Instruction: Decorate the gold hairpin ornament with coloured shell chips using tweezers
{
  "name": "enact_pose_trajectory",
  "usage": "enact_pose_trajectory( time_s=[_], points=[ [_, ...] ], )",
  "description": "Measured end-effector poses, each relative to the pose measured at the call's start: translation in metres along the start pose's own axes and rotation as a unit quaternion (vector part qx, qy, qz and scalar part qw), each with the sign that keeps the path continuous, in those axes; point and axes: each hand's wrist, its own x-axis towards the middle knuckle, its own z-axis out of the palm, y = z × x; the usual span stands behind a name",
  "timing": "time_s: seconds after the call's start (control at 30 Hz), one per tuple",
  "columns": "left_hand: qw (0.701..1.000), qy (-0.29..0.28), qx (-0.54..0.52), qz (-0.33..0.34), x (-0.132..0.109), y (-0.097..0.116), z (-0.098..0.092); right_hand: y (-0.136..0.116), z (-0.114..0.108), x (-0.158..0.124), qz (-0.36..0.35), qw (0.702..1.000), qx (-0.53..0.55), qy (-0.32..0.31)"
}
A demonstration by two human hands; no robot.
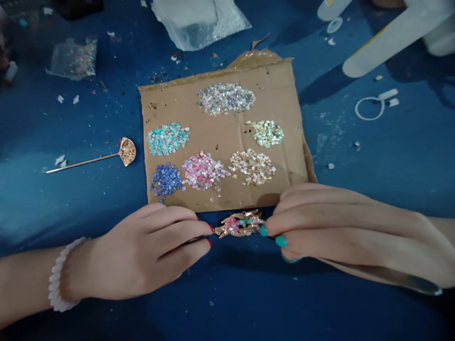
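A small gold ornament with pink and turquoise chips set in it lies just below a cardboard sheet. My left hand pinches its left end with closed fingers. My right hand has its fingertips against the ornament's right end and also holds metal tweezers that run back under the palm. On the cardboard lie several small piles of shell chips: silver, turquoise, green, blue, pink and beige.
A gold hairpin with a fan-shaped head lies left of the cardboard on the blue cloth. Plastic bags of chips sit at the back. White bottles and a white ring lie at the far right.
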Motion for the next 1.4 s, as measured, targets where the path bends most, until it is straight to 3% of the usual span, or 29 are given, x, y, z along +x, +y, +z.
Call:
enact_pose_trajectory(
  time_s=[0.23,0.5,0.77,1.23,1.4],
  points=[
    [1.0,-0.003,-0.004,-0.001,-0.0005,0.0001,0.0001,0.0059,-0.0015,0.0048,-0.052,0.999,0.004,-0.008],
    [1.0,-0.004,-0.007,0.0,-0.0015,-0.0002,0.0009,-0.0015,0.0007,0.0003,-0.002,1.0,-0.007,0.015],
    [1.0,-0.012,-0.015,0.003,-0.0018,-0.0005,0.0027,0.0017,0.0013,0.0035,-0.036,0.999,0.0,0.022],
    [1.0,-0.009,-0.018,0.003,-0.001,0.0,0.0008,-0.001,0.0014,-0.0019,0.006,1.0,-0.02,0.023],
    [1.0,-0.007,-0.018,0.003,-0.0012,-0.0001,0.0025,-0.0007,0.0017,0.0004,-0.019,0.999,-0.015,0.028]
  ],
)
